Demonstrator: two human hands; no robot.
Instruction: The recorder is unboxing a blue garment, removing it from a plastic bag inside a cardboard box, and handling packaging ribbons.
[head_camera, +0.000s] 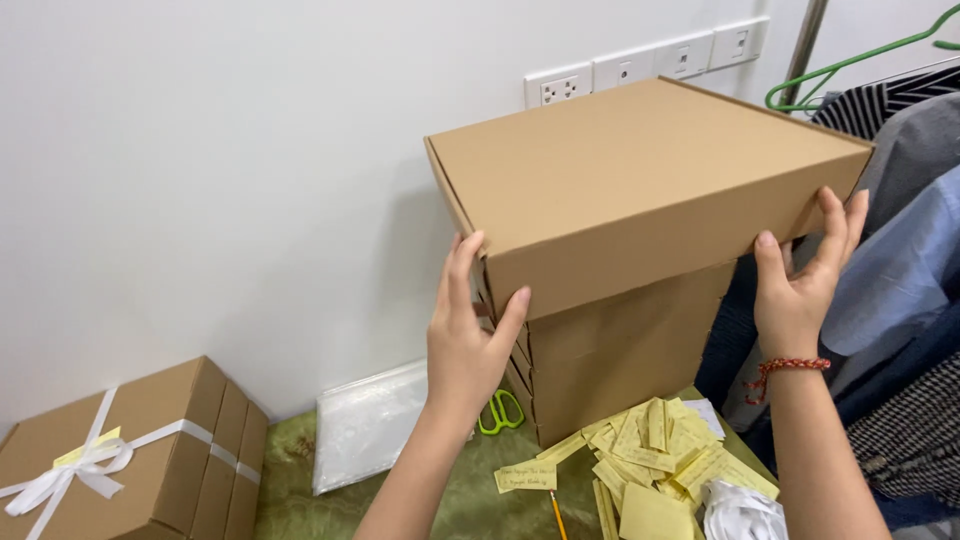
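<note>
Bright, even indoor light fills the scene, and the plain white wall shows no glare. The closed brown cardboard box held up near the wall casts a soft grey shadow on it to the left and below. Focus is sharp throughout, with slight stretching toward the frame edges.
</note>
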